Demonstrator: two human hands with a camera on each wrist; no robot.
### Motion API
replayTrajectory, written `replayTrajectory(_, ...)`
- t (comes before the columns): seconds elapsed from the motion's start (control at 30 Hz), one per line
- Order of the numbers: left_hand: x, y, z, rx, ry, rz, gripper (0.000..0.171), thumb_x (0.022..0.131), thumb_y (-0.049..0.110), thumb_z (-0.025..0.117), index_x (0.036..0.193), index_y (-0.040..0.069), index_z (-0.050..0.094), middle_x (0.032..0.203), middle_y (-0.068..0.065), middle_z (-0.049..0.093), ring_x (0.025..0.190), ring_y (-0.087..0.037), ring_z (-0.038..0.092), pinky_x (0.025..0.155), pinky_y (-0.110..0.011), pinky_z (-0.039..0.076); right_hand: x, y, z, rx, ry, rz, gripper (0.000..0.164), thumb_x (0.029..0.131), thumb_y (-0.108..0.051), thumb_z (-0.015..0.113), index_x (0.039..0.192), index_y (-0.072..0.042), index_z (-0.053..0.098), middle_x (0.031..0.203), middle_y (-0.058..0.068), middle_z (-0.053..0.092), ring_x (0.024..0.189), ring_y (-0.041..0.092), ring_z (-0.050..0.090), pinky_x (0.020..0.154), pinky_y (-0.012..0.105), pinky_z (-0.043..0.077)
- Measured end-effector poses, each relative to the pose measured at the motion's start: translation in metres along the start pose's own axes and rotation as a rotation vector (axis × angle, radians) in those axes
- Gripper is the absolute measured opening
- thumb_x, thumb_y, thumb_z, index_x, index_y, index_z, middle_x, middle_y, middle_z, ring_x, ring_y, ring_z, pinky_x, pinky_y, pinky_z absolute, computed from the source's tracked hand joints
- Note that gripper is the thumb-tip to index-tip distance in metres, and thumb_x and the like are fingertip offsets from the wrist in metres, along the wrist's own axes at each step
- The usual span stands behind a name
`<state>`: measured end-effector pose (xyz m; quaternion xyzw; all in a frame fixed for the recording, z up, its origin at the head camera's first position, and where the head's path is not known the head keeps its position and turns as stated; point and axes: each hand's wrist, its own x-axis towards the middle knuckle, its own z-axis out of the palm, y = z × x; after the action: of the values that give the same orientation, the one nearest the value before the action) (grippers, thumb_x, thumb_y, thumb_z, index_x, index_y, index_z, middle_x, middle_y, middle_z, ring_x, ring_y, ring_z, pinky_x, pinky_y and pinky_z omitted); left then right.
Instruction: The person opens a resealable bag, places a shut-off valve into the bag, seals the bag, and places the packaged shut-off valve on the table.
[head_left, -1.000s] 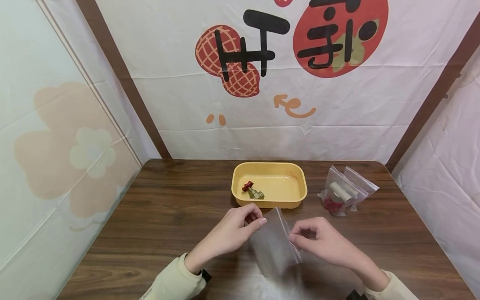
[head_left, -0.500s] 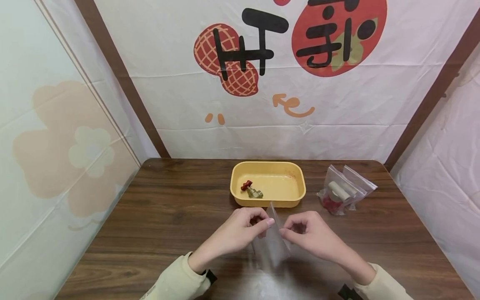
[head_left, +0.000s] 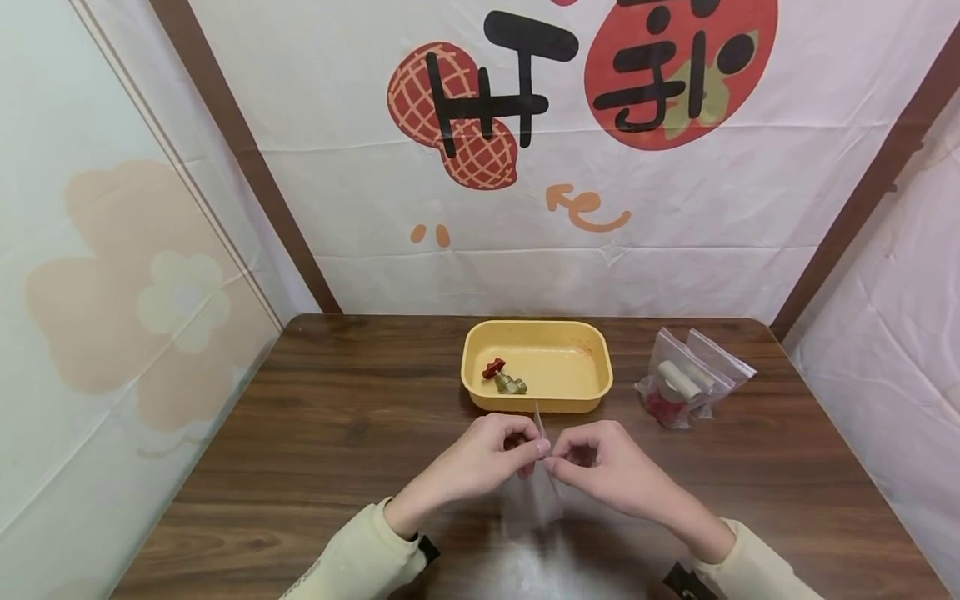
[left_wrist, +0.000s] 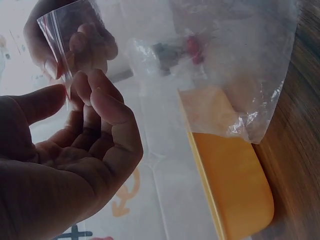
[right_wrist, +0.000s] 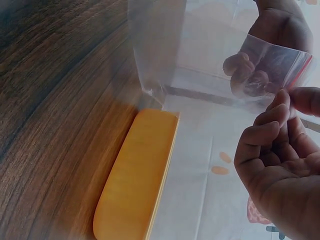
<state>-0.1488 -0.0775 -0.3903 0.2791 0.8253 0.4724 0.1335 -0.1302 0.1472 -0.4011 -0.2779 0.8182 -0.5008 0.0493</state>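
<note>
Both hands pinch a clear zip bag (head_left: 531, 504) at its zip edge, in front of the yellow tray. My left hand (head_left: 487, 458) holds the edge between thumb and fingers from the left. From the right, my right hand (head_left: 611, 467) grips the same edge, its fingertips right beside the left ones. The bag hangs down below the hands, close over the table. In the left wrist view the bag (left_wrist: 250, 60) spreads out see-through over the tray's side. A red line runs along the zip in the right wrist view, where the bag (right_wrist: 200, 55) reaches across to the left.
The yellow tray (head_left: 551, 405) stands at the back of the brown wooden table (head_left: 322, 450). In it lies a brass valve (head_left: 510, 383) with a red handle. To its right stand filled zip bags (head_left: 678, 383) with pale cylinders and something red. A printed cloth (head_left: 360, 225) hangs behind.
My right hand has moved left along the zip edge, until its fingertips meet those of my left hand. The bag has turned more edge-on. The left hand has shifted slightly right.
</note>
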Motion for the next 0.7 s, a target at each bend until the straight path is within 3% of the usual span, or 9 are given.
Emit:
replayTrajectory(0.27,-0.001,0.000,-0.001,-0.009,-0.008,0.004,0.020,0.105,0.013,0.062,0.087,0.012,0.070,0.067,0.004,0.063,0.061,-0.005,0.053,0.060,-0.023,0.044,0.002,0.001,0.004,0.012,-0.012,-0.006,0.022,0.095,-0.006,0.073,0.078,-0.019,0.071,0.068,-0.010,0.061,0.062,0.006,0.054,0.056,0.023,0.046)
replayTrajectory(0.53,-0.001,0.002,-0.001,0.017,-0.015,0.019,0.019,0.103,0.010,0.061,0.087,0.008,0.070,0.067,0.004,0.061,0.058,-0.004,0.049,0.056,-0.023,0.041,0.009,0.000,0.007,-0.062,0.037,-0.011,0.019,0.091,-0.005,0.073,0.079,-0.020,0.072,0.069,-0.012,0.061,0.063,0.006,0.055,0.057,0.024,0.047)
replayTrajectory(0.7,-0.002,0.003,-0.001,0.058,-0.037,0.011,0.019,0.101,0.009,0.062,0.084,0.010,0.069,0.066,0.007,0.060,0.057,-0.002,0.048,0.056,-0.021,0.040,0.011,0.001,0.006,-0.089,-0.026,0.014,0.016,0.094,-0.007,0.070,0.083,-0.017,0.074,0.070,-0.013,0.063,0.065,0.006,0.057,0.059,0.024,0.049)
